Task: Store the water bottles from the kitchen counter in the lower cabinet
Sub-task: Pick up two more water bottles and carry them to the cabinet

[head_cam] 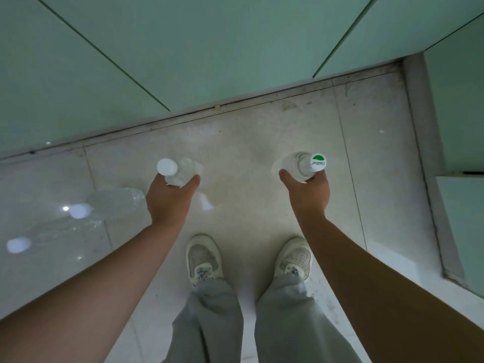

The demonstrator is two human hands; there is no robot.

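Note:
I look straight down at the floor in front of the lower cabinet doors, which are pale green and closed. My left hand grips a clear water bottle with a plain white cap just below its neck. My right hand grips a second clear bottle whose white cap carries a green mark. Both bottles hang upright above the tiled floor. Two more clear bottles with white caps stand at the left, one close to my left hand, the other farther left.
My two white shoes stand on the light tiles, a short way back from the cabinet's base. Another pale green cabinet front runs along the right side, forming a corner.

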